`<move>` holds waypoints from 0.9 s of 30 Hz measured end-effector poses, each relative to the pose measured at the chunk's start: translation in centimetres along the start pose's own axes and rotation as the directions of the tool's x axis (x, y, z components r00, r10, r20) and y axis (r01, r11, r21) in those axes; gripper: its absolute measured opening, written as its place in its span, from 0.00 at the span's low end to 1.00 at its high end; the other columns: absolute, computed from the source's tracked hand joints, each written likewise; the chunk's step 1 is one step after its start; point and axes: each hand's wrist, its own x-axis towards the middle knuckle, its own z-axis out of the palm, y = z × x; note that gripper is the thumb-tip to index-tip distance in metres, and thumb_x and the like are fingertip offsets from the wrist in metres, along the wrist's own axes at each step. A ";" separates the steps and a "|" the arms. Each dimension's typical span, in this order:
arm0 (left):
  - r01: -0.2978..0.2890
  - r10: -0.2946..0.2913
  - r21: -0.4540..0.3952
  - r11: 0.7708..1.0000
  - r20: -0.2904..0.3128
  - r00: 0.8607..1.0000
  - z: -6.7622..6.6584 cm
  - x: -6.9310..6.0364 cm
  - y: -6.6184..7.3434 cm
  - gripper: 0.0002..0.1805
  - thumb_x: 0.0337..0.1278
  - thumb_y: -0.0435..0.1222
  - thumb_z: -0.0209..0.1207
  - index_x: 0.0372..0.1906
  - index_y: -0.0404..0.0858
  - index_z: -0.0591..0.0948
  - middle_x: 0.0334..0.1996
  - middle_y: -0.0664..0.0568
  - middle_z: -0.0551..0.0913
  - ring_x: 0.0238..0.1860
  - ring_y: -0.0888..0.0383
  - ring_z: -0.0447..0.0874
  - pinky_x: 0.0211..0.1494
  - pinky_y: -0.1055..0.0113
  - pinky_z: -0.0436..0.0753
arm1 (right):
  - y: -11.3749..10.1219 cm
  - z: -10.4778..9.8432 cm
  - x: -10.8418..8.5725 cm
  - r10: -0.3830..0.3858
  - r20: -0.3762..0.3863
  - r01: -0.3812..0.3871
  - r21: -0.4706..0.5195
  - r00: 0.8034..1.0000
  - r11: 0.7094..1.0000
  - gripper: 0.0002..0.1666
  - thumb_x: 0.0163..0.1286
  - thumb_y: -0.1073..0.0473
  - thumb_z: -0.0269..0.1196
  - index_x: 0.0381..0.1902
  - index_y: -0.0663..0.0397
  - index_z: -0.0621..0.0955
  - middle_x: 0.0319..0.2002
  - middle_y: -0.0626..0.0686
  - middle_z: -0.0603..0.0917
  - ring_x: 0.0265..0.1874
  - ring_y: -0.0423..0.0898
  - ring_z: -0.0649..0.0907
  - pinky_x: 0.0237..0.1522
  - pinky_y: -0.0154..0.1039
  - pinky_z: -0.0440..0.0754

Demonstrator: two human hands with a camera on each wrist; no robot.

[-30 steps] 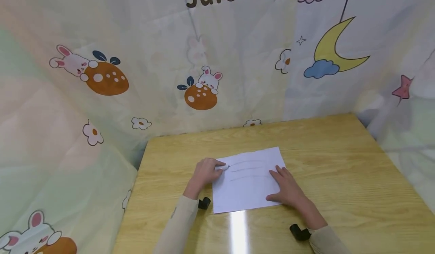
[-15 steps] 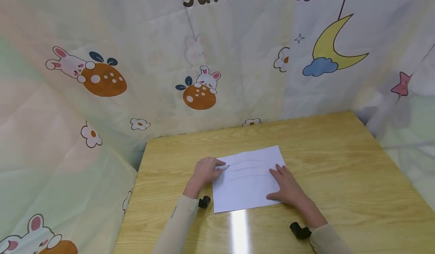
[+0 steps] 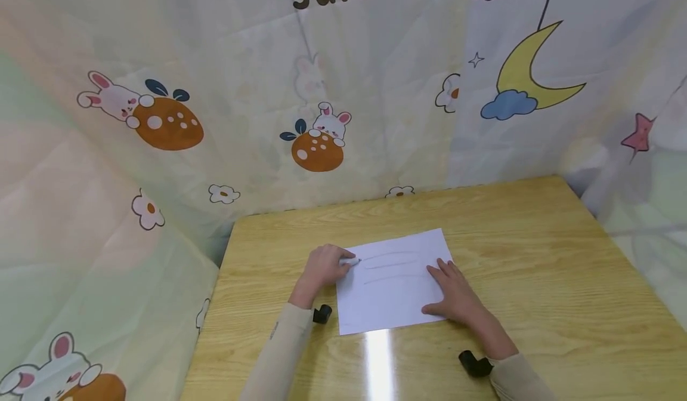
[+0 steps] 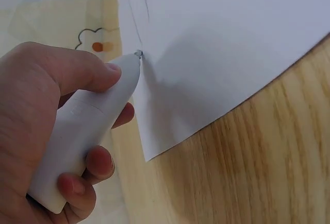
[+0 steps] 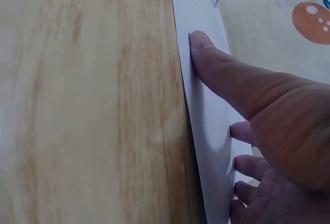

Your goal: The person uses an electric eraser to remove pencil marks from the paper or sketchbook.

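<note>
Head view, from the left: a pale cloth (image 3: 241,67) hangs behind and beside a wooden table (image 3: 537,258), and a printed rabbit (image 3: 64,365) shows in its lower left corner. A beige left sleeve (image 3: 279,347) reaches over the table to the left hand (image 3: 324,268), with a black piece (image 3: 322,314) at the wrist. This hand grips a thick white pen (image 4: 90,116); in the left wrist view the fingers are curled round its barrel, one fingertip resting close behind the tip. The pen points right, its tip at the left part of a white sheet of paper (image 3: 383,308), beside the left end of the top drawn line. The paper lies on the table between the two hands, slightly turned, bearing three faint grey curved lines (image 3: 392,264). On its right side rests the right hand (image 3: 456,293), fingers spread and holding nothing; the right wrist view shows the thumb on the paper near its close edge. Below that hand are another black piece (image 3: 474,365) and the beige right sleeve (image 3: 517,378). Farther right, up on the cloth, is a yellow moon (image 3: 528,70).
</note>
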 end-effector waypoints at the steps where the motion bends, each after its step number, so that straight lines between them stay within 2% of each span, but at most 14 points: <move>1: 0.001 -0.001 -0.001 1.000 0.008 1.000 0.1 -0.1 -0.1 0.13 0.56 0.42 0.62 0.46 0.55 0.88 0.39 0.58 0.87 0.17 0.63 0.62 0.20 0.68 0.63 | 0.0 0.1 -0.1 0.002 0.008 -0.002 0.005 1.000 1.000 0.57 0.44 0.46 0.79 0.67 0.67 0.68 0.70 0.72 0.57 0.68 0.72 0.52 0.63 0.67 0.54; 5: -0.014 0.015 -0.019 1.000 0.034 0.999 0.3 -0.5 0.0 0.13 0.57 0.42 0.61 0.46 0.55 0.88 0.39 0.57 0.87 0.15 0.64 0.59 0.18 0.69 0.62 | -0.1 0.6 -0.2 0.013 0.036 -0.013 0.001 0.999 1.000 0.57 0.45 0.46 0.79 0.68 0.67 0.68 0.70 0.73 0.56 0.68 0.72 0.51 0.63 0.67 0.54; 10: 0.016 -0.017 -0.034 0.999 -0.009 1.000 0.0 -0.7 0.0 0.12 0.57 0.43 0.62 0.46 0.54 0.88 0.38 0.56 0.87 0.13 0.63 0.57 0.18 0.69 0.62 | -0.4 0.4 0.1 0.004 0.006 -0.004 -0.002 1.000 1.000 0.56 0.44 0.48 0.79 0.67 0.67 0.68 0.70 0.73 0.57 0.68 0.72 0.52 0.63 0.67 0.54; 18: 0.033 -0.033 -0.048 0.998 0.001 0.999 -0.3 -0.6 -0.2 0.12 0.57 0.42 0.63 0.46 0.53 0.88 0.37 0.56 0.87 0.13 0.63 0.59 0.19 0.68 0.64 | -0.5 0.0 0.6 -0.001 0.022 0.001 0.004 1.000 1.000 0.57 0.45 0.47 0.79 0.68 0.67 0.68 0.70 0.72 0.56 0.69 0.72 0.51 0.63 0.66 0.54; 24: -0.015 0.015 -0.048 0.999 -0.008 1.000 -0.1 0.0 0.5 0.13 0.58 0.42 0.62 0.47 0.53 0.88 0.39 0.57 0.87 0.16 0.64 0.59 0.21 0.69 0.63 | 0.0 -0.2 0.3 0.004 0.006 -0.004 -0.010 1.000 1.000 0.57 0.44 0.47 0.79 0.66 0.69 0.68 0.69 0.74 0.57 0.68 0.73 0.52 0.63 0.67 0.53; 27: -0.003 0.002 -0.041 0.999 -0.017 1.000 -0.1 0.1 0.6 0.12 0.58 0.42 0.62 0.47 0.53 0.88 0.38 0.57 0.87 0.17 0.63 0.61 0.22 0.69 0.64 | 0.2 -0.2 0.3 -0.003 -0.001 0.003 -0.013 1.000 1.000 0.57 0.45 0.47 0.79 0.66 0.69 0.68 0.69 0.74 0.58 0.68 0.72 0.52 0.63 0.67 0.53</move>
